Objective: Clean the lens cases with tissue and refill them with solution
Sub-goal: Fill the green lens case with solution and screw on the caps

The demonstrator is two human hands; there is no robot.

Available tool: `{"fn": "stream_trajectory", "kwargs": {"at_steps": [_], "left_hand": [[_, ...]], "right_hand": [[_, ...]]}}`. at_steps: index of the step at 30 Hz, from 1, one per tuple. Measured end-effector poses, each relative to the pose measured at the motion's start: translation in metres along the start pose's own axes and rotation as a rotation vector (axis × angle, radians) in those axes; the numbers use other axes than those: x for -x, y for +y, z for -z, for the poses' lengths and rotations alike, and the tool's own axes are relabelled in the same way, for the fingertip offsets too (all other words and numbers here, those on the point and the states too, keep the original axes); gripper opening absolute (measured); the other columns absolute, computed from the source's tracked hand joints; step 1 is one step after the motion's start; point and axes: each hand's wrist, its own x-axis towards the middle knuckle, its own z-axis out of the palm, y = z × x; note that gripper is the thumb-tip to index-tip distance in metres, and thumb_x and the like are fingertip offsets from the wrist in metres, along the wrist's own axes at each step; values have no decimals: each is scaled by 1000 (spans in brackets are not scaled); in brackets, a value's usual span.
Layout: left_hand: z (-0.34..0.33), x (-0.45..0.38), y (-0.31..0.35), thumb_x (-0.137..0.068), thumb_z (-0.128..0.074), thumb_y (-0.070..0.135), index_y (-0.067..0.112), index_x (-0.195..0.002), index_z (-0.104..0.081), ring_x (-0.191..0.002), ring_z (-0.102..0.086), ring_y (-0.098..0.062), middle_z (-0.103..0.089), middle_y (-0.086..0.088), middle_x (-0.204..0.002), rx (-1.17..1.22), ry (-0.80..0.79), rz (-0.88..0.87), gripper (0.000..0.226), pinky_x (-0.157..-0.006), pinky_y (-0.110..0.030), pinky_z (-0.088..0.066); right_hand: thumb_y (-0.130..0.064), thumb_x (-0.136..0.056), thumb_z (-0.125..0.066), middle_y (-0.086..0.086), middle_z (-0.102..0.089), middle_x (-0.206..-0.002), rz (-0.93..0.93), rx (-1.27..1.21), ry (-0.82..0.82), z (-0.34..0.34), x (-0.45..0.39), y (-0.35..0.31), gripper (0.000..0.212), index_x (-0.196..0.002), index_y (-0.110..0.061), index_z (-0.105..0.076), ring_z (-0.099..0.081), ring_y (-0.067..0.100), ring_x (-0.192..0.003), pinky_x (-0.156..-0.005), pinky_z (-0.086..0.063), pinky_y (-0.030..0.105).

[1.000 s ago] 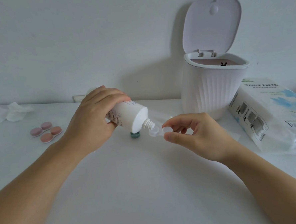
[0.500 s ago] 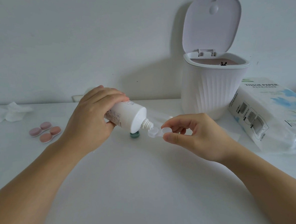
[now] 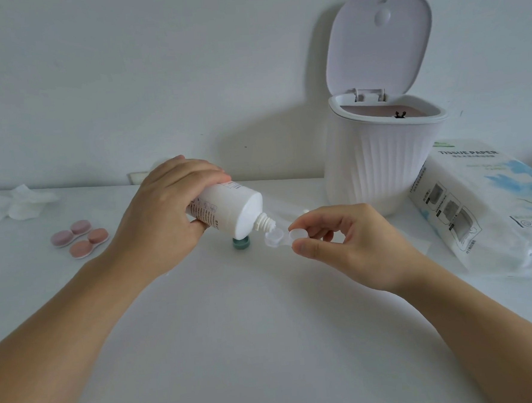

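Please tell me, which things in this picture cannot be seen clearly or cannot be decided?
- Head view: solution inside the clear lens case is too transparent to see.
- Small print on the solution bottle is too small, and the left hand covers part.
- The bin rim hides what lies inside.
- The tissue pack is cut off by the right edge.

solution bottle (image 3: 228, 211): tilted, uncapped | clear lens case (image 3: 284, 237): open, at nozzle

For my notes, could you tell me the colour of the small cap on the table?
Teal green cap, head view.
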Motion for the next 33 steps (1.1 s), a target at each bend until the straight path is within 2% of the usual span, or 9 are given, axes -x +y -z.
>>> {"fn": "stream_trajectory", "kwargs": {"at_steps": [8, 12, 18, 20, 23, 25, 27, 30, 33], "left_hand": [[0, 0, 2, -62, -89, -7, 9, -119, -69, -116, -60, -21, -69, -2, -123, 28, 6, 37, 62, -118, -29, -31], [1, 3, 7, -62, -93, -1, 16, -120, -69, -114, -56, -12, -66, 9, -120, 161, -13, 158, 65, -102, -6, -31], [4, 6, 2, -61, -93, 7, 41, -120, -61, -106, -53, 20, -61, 37, -114, 389, 34, 435, 75, -84, 5, -34], [4, 5, -1, -61, -94, 14, 46, -116, -60, -105, -54, 21, -62, 38, -112, 438, 48, 507, 72, -82, 0, -38], [4, 5, -5, -54, -92, 32, 49, -114, -61, -111, -58, 15, -66, 33, -115, 543, 74, 644, 70, -92, -19, -45], [2, 4, -7, -48, -89, 42, 45, -117, -63, -117, -60, 6, -69, 28, -117, 599, 79, 716, 73, -102, -33, -49], [0, 3, -7, -45, -88, 47, 40, -118, -65, -115, -63, -1, -71, 24, -115, 619, 76, 766, 77, -104, -42, -49], [-4, 3, -7, -49, -89, 43, 36, -115, -67, -104, -67, 2, -74, 23, -108, 652, 92, 804, 71, -96, -37, -52], [-6, 4, -9, -54, -90, 36, 34, -117, -67, -103, -69, 1, -75, 20, -108, 705, 107, 839, 66, -90, -32, -53]], "right_hand": [[-25, -85, -78, -12, -71, -78, 12, -12, 20, 0, 0, -1, 10, -95, -28, -77, -58, -1, -69, -71, -48, 14], [-21, -86, -78, -19, -69, -74, 24, -20, 40, -1, -1, -2, 11, -97, -23, -78, -60, -3, -69, -72, -47, 13], [-25, -86, -77, -19, -70, -79, 16, -10, 53, -1, -1, 1, 14, -100, -28, -77, -64, 0, -77, -78, -51, 22], [-26, -86, -76, -23, -70, -79, 23, -13, 55, -1, -1, 1, 15, -100, -32, -76, -65, -2, -78, -76, -50, 14], [-26, -86, -76, -26, -69, -81, 25, -25, 64, -1, -1, 2, 19, -101, -38, -73, -65, -5, -80, -77, -45, 6], [-26, -86, -76, -25, -69, -82, 20, -28, 70, 0, -2, 3, 19, -102, -37, -74, -65, -4, -81, -77, -46, 6], [-26, -86, -76, -22, -71, -83, 17, -31, 68, 0, -2, 2, 17, -101, -35, -75, -66, -2, -81, -78, -48, 10], [-25, -86, -76, -23, -72, -84, 20, -39, 55, -1, -2, 2, 15, -99, -34, -75, -67, -3, -82, -78, -49, 10], [-25, -86, -77, -27, -70, -81, 24, -29, 43, -1, -1, 2, 15, -98, -34, -75, -67, -5, -81, -76, -46, 6]]}}
